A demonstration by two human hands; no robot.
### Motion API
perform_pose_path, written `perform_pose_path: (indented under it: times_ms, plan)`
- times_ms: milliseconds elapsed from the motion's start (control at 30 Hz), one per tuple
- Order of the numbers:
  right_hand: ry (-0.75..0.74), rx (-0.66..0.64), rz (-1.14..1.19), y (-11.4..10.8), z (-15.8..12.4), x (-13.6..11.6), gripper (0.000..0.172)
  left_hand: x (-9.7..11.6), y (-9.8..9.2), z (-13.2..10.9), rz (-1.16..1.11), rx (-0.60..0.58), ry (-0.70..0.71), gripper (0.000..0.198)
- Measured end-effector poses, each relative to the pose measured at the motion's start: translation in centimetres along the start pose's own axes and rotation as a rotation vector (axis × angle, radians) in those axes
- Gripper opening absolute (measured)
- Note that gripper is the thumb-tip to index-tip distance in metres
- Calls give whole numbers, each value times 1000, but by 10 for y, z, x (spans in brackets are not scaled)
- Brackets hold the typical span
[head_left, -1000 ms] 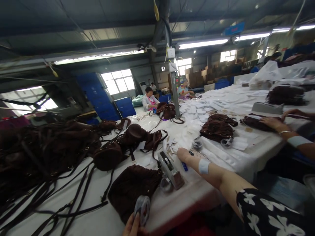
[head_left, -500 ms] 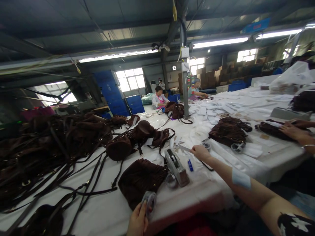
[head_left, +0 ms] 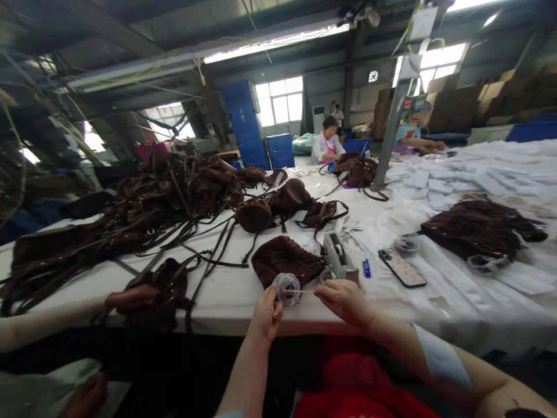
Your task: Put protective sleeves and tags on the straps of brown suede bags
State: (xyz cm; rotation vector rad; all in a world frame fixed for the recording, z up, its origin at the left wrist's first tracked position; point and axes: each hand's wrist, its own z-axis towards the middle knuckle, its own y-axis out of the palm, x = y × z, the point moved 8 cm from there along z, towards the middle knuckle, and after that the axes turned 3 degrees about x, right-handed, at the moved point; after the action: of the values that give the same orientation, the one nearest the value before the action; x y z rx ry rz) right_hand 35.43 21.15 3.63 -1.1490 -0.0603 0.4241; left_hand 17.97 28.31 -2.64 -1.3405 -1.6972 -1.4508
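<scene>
My left hand (head_left: 267,310) grips a round grey coil (head_left: 288,288) that looks wrapped in clear film. A thin pale strip (head_left: 304,291) runs from the coil's face to my right hand (head_left: 343,299), whose fingers pinch its end. Just behind the coil lies a dark brown gathered bag (head_left: 285,258) on the white-covered table (head_left: 230,296). Beyond my right hand stands a grey tape dispenser (head_left: 342,258), partly hidden by that hand.
A blue marker-like stick (head_left: 366,268) and a phone (head_left: 402,268) lie to the right. Brown bags (head_left: 174,191) with long straps are heaped left, where a co-worker's hand (head_left: 133,297) touches one. A metal post (head_left: 389,139) rises behind. Another brown bag (head_left: 483,229) lies right.
My right hand has come back from beyond the dispenser toward the coil, bringing the strip. My left hand has raised the coil in front of the bag. The view has swung left.
</scene>
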Motion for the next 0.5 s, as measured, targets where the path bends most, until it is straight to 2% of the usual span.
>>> perform_pose_path:
  times_ms: [133, 233, 333, 500]
  plan:
    - [-145, 143, -105, 2, -1, -23, 21, -3, -1, -2, -9, -11, -1, 45]
    - [-214, 227, -116, 0, 0, -38, 20, -5, 1, -3, -9, -19, 2, 46]
    - [-230, 228, -109, 7, 6, -47, 23, -9, 4, -4, 8, -38, -4, 48]
    - [-224, 215, -109, 19, 21, -51, 13, -17, 3, -4, 50, -80, -19, 47]
